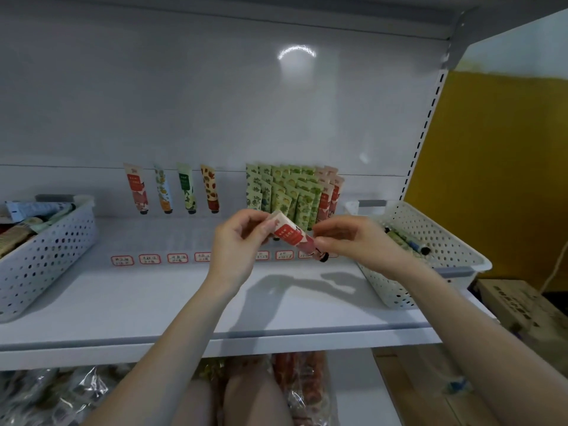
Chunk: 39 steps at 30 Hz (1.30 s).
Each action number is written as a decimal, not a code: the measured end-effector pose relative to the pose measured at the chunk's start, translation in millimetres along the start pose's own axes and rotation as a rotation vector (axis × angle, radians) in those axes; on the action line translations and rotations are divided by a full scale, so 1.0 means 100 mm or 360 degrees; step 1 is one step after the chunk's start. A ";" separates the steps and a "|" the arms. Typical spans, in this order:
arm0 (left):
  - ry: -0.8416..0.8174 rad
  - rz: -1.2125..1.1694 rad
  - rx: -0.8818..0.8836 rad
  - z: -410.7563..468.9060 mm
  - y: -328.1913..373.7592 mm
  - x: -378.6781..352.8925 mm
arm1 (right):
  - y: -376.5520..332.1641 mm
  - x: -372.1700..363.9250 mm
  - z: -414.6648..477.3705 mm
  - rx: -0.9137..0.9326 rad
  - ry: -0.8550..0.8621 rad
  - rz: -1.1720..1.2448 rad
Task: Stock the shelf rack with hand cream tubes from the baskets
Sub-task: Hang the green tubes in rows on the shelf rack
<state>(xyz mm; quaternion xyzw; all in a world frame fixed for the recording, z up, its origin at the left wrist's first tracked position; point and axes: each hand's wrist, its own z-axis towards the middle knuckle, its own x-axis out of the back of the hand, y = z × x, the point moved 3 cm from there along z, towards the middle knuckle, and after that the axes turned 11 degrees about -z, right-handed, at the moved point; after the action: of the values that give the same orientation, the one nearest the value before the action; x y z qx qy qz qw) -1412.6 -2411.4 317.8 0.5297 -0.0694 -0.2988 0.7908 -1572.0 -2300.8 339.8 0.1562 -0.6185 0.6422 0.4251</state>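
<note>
At centre frame, above the shelf [184, 302], the left hand [236, 244] and right hand [350, 241] each pinch one end of a red-and-white tube [292, 236].

1. The left hand [238, 241] and the right hand [347, 241] hold one red-and-cream tube [291, 235] above the shelf [172, 299]; the left pinches its flat end, the right its cap end.
2. Four single tubes [172, 189] stand at the back wall, with a dense group of tubes [289, 195] to their right.
3. The left basket [52, 256] and the right basket [442, 241], both white, contain tubes.
</note>
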 end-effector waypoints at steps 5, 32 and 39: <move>-0.0142 0.0096 -0.0144 0.08 -0.02 -0.30 | -0.06 -0.01 -0.01 0.0234 0.0116 -0.0314; -0.0863 0.1578 -0.0009 -0.15 -1.28 -0.27 | 0.79 0.27 1.11 -0.0512 0.0546 -0.0461; -0.0851 0.1562 0.0012 -0.15 -1.29 -0.27 | 0.78 0.24 1.16 -0.0523 0.0456 -0.0578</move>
<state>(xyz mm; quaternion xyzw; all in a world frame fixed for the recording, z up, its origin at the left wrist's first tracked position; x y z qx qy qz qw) -1479.3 -2418.6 203.8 0.3438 -0.5072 -0.0194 0.7901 -1681.6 -2390.3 327.1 0.1011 -0.6098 0.4622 0.6358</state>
